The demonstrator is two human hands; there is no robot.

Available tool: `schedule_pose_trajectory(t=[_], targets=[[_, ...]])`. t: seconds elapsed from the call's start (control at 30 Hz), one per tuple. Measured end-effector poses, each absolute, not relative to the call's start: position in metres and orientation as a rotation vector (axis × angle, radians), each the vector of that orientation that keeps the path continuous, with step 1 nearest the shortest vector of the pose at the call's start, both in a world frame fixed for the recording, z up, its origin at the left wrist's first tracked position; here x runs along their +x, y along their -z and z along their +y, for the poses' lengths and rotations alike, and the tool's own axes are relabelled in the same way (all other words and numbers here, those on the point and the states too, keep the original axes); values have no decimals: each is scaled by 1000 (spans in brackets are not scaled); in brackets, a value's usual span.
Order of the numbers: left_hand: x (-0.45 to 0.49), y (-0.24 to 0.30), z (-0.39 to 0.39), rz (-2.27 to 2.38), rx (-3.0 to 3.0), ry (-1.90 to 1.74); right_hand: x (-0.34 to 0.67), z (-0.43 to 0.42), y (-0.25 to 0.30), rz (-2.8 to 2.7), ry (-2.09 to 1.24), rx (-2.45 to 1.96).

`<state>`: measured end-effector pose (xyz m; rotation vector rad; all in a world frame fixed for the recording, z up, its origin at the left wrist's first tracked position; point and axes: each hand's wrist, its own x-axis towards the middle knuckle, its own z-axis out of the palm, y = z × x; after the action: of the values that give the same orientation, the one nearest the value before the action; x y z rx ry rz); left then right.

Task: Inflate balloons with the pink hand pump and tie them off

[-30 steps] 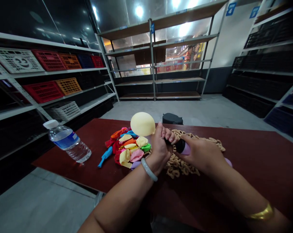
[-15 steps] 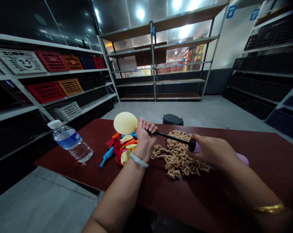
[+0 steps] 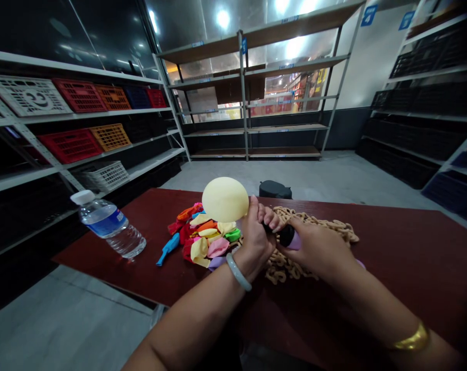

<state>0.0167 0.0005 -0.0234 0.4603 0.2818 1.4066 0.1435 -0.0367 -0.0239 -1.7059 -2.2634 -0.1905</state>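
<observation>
A hand balloon pump (image 3: pixel 296 241), purple with black end parts, is held between my two hands over the table. My left hand (image 3: pixel 260 226) is closed around its black end, and a pale yellow inflated balloon (image 3: pixel 224 199) stands out beyond my thumb. The balloon's neck is hidden by the fingers. Gripping the purple barrel by its black collar is my right hand (image 3: pixel 318 242), nearly against the left one. Loose flat balloons (image 3: pixel 208 233) in many colours lie left of my wrist. Under the right hand is a heap of beige chain-like links (image 3: pixel 285 270).
A water bottle (image 3: pixel 107 221) with a white cap stands at the left of the dark red table (image 3: pixel 140 281). Beyond the table's far edge is a black object (image 3: pixel 275 189). Shelves with crates (image 3: pixel 73 146) line the left wall.
The black rod between my hands has gone into the barrel as the hands came together. My left hand moved right, and the balloon moved with it and looks larger.
</observation>
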Motion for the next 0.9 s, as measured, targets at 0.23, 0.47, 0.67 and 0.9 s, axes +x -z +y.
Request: schedule_pose_trajectory(t=[0.23,0.47,0.67,0.9], targets=[[-32,7,32,229,360,-1486,181,-25,20,-2369,-107,-1672],[-42,16,44,225,331,-1553,207,-17,28,-2391,-24,-1742],[-7,29,28,247,308,-1475,175,-25,30,-2357,314,-1778],[23,40,3,221,407,-1389,155,-35,27,-2323,302,-1774]])
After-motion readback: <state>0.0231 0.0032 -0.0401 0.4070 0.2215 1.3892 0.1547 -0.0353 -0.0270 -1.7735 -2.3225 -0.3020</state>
